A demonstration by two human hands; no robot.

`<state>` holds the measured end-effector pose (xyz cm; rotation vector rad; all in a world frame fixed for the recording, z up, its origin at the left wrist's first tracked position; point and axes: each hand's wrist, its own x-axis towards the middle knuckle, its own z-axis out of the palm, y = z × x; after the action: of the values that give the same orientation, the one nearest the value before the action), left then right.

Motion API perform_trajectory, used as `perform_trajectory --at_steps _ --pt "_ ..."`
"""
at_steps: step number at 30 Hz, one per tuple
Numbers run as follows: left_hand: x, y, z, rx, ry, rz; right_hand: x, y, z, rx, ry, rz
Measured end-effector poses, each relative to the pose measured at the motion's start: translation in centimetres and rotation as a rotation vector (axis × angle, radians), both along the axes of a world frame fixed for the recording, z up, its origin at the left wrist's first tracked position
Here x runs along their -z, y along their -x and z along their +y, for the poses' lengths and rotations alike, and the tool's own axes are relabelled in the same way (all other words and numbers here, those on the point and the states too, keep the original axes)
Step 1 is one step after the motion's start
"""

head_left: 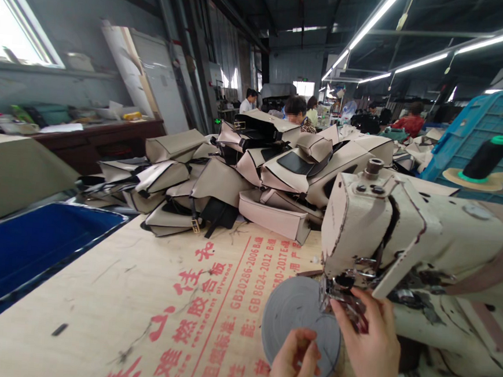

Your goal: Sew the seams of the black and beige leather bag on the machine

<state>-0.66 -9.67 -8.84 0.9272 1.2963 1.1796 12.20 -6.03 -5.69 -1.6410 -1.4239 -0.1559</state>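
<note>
My right hand [374,346] reaches up to the needle and presser-foot area [332,293] of a worn cream sewing machine [362,220]. Its thumb and fingers close in around the metal parts there, and whatever they pinch is too small to make out. Lower and to the left, my left hand [294,363] is held over a grey coiled disc of strip [288,307]. The left fingers are curled with the tips together; anything between them cannot be made out. The disc lies flat on the plywood tabletop [138,296], partly covered by both hands.
Beige bags with black trim [217,186] are heaped at the table's back. A blue-lined bin [33,252] stands at the left. Black thread spools [487,157] and a blue crate [478,125] are at the right. Several people sit farther off. Thread scraps litter the plywood.
</note>
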Motion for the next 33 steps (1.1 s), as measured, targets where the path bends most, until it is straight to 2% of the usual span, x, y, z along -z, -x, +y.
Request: perform_trajectory --at_steps 5,8,11,15,21,24,29,33 --pt "-0.1 0.8 -0.1 0.051 0.019 0.026 -0.2 -1.2 -1.6 -0.064 0.190 0.034" --pt "0.1 1.2 -0.1 0.125 0.038 0.009 -0.3 0.1 -2.5 -0.196 0.312 0.075" --pt "0.5 1.6 -0.3 0.170 0.040 0.005 -0.4 2.2 -2.7 -0.284 0.313 0.132" --pt "0.8 1.9 -0.5 0.188 0.041 0.016 -0.4 3.7 -2.0 -0.238 0.327 0.232" --pt "0.8 2.0 -0.6 0.186 0.043 0.003 -0.4 3.9 -0.9 -0.145 0.331 0.291" --pt "0.9 1.7 -0.6 0.237 0.048 0.007 -0.5 4.2 -0.6 -0.132 0.326 0.292" --pt "1.2 1.4 -0.8 0.189 0.032 0.033 -0.1 4.4 -0.4 -0.118 0.285 0.250" --pt "1.2 1.8 -0.8 0.210 0.065 0.038 0.4 4.2 -0.5 -0.113 0.251 0.234"
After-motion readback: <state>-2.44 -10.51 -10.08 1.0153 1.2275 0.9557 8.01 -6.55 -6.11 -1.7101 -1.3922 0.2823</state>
